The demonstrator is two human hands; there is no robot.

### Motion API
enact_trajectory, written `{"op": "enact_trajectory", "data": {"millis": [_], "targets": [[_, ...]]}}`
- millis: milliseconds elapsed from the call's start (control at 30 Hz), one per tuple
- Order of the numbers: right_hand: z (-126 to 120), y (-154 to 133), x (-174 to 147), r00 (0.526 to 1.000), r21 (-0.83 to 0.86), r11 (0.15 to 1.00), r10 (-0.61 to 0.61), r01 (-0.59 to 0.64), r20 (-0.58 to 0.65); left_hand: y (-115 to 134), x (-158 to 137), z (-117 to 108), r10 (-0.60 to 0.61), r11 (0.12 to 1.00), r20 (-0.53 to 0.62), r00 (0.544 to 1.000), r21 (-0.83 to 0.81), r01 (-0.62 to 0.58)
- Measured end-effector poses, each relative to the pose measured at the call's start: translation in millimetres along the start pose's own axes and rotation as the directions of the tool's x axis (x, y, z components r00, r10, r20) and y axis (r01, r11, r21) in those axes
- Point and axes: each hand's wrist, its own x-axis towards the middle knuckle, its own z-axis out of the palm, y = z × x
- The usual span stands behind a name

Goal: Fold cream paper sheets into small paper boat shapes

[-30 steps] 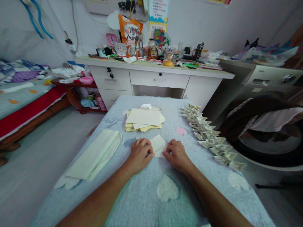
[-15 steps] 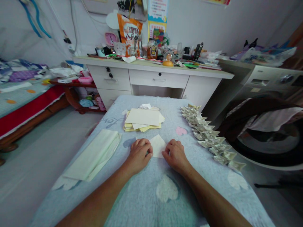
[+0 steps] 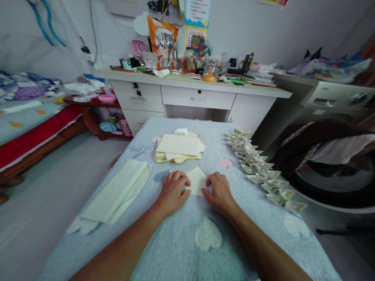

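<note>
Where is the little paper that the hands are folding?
In the head view, the small cream paper sheet lies on the light blue cloth mid-table, pressed between the left hand and right hand, just before the stack of cream sheets.

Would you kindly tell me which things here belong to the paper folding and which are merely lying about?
In use:
- small cream paper sheet, pressed flat by left hand and right hand
- stack of cream and yellow square papers
- row of folded paper boats
- long pale green folded sheets

Lying about:
- cluttered white desk
- orange snack bag
- red-edged bed
</note>
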Motion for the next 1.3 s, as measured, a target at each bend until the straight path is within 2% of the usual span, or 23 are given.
{"op": "enact_trajectory", "data": {"millis": [100, 233, 367, 500, 600, 700, 800, 867, 967, 1033, 1100, 1200, 1300], "targets": [[2, 2, 0, 1.0, -0.005, 1.0, 0.011, -0.011, -0.018, -1, 0, 2, -0.069, 0.997, -0.085, 0.994, 0.038, 0.072], [4, 4, 1, 1.0, 0.002, 1.0, 0.009, -0.009, -0.008, -1, 0, 4, -0.088, 0.995, -0.101, 0.991, 0.046, 0.093], [2, 5, 3, 1.0, 0.066, 0.998, -0.011, 0.009, 0.018, -2, 1, 6, -0.072, 0.995, -0.078, 0.994, -0.074, 0.066], [1, 7, 5, 1.0, 0.157, 0.988, -0.012, 0.007, 0.026, 1, 2, 6, 0.017, 0.971, -0.068, 0.998, -0.237, -0.032], [-1, 7, 7, 1.0, 0.21, 0.978, 0.005, -0.009, 0.023, 5, 2, 5, 0.064, 0.958, -0.066, 0.996, -0.277, -0.08], [-5, 7, 8, 1.0, 0.261, 0.965, -0.007, -0.001, 0.03, 7, 2, 3, 0.058, 0.952, -0.07, 0.996, -0.298, -0.076], [-9, 10, 9, 0.99, 0.365, 0.93, -0.086, 0.039, 0.114, 8, 1, 2, 0.003, 0.927, -0.076, 0.997, -0.375, -0.032], [-9, 12, 9, 0.982, 0.538, 0.843, -0.117, 0.017, 0.152, 8, 2, 3, -0.049, 0.891, -0.099, 0.994, -0.454, -0.001], [-7, 15, 10, 0.974, 0.796, 0.599, -0.117, -0.086, 0.194, 6, 5, 3, -0.146, 0.812, -0.123, 0.982, -0.581, 0.048], [-5, 14, 9, 0.973, 0.881, 0.453, -0.107, -0.134, 0.203, 4, 8, 2, -0.173, 0.743, -0.05, 0.984, -0.663, 0.097], [-2, 11, 9, 0.98, 0.926, 0.352, -0.087, -0.14, 0.181, 4, 9, 1, -0.14, 0.664, 0.067, 0.988, -0.734, 0.144], [0, 5, 7, 0.988, 0.958, 0.26, -0.06, -0.122, 0.143, 6, 10, -1, -0.114, 0.563, 0.128, 0.985, -0.809, 0.171], [3, -1, 6, 0.989, 0.963, 0.238, -0.045, -0.124, 0.138, 10, 10, -2, -0.15, 0.496, 0.119, 0.981, -0.85, 0.179]]}}
